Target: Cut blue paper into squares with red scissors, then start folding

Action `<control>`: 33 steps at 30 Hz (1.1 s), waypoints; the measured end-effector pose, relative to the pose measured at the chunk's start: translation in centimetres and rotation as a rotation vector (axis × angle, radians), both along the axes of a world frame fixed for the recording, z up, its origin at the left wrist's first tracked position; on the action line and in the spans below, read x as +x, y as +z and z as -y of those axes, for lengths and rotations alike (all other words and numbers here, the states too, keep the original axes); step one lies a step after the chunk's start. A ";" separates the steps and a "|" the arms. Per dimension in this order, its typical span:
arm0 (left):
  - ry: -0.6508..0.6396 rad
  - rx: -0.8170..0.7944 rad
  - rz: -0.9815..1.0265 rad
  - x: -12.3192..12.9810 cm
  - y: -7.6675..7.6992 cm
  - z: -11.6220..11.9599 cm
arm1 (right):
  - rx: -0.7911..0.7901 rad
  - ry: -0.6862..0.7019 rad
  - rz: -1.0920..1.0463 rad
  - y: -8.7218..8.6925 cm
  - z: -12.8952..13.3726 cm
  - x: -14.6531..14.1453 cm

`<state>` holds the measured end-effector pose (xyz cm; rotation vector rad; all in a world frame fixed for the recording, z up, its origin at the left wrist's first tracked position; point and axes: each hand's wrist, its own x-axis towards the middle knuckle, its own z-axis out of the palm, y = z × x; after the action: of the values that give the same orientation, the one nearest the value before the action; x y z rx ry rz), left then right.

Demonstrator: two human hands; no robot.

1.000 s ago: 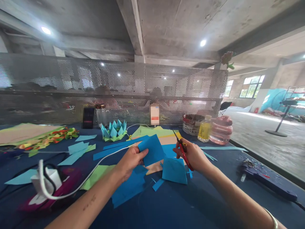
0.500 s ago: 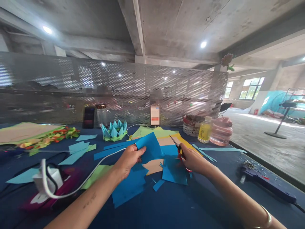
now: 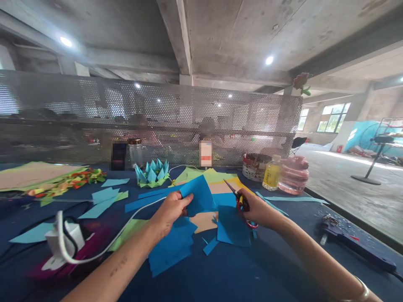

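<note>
My left hand (image 3: 175, 208) pinches a blue sheet of paper (image 3: 200, 195) between thumb and fingers, lifted above the table. In my right hand (image 3: 256, 208) is a pair of scissors (image 3: 239, 199); their blades point up and left, apart from the sheet, and look closed. Below my hands lie a blue paper piece (image 3: 233, 226), a larger blue sheet with uneven edges (image 3: 171, 247) and a narrow blue scrap (image 3: 210, 246). A peach paper (image 3: 204, 222) lies between them. Yellow, peach and green sheets (image 3: 217, 176) are layered behind.
A folded light-blue paper crown (image 3: 153, 173) stands at the back. To the right are a woven basket (image 3: 256, 166), yellow bottle (image 3: 270, 174), pink jug (image 3: 294, 176) and glue gun (image 3: 357, 243). A white charger (image 3: 64, 241) with its cable and a phone (image 3: 206, 153) are also here.
My right hand has shifted very slightly with the scissors. My left hand keeps its grip on the blue sheet, almost still. The whole view has moved slightly.
</note>
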<state>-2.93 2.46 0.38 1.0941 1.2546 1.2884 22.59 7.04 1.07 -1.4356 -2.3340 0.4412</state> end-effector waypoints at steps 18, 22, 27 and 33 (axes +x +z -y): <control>0.027 -0.021 0.009 0.3 0.8 0.5 | 0.274 -0.039 -0.561 1.0 -0.5 0.5; -0.103 0.001 0.105 0.7 0.6 0.7 | 0.269 -0.170 -0.898 0.3 -0.5 -0.7; -0.292 -0.038 0.193 1.2 -0.4 0.9 | 0.008 -0.199 -1.216 -0.5 0.8 -2.6; -0.281 -0.043 0.300 1.4 -1.7 0.5 | -0.166 -0.217 -1.375 -0.5 2.9 -4.4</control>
<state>-1.51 1.93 -1.35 0.9653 0.8681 1.1549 18.15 4.15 0.60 -0.8812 -1.0356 1.1091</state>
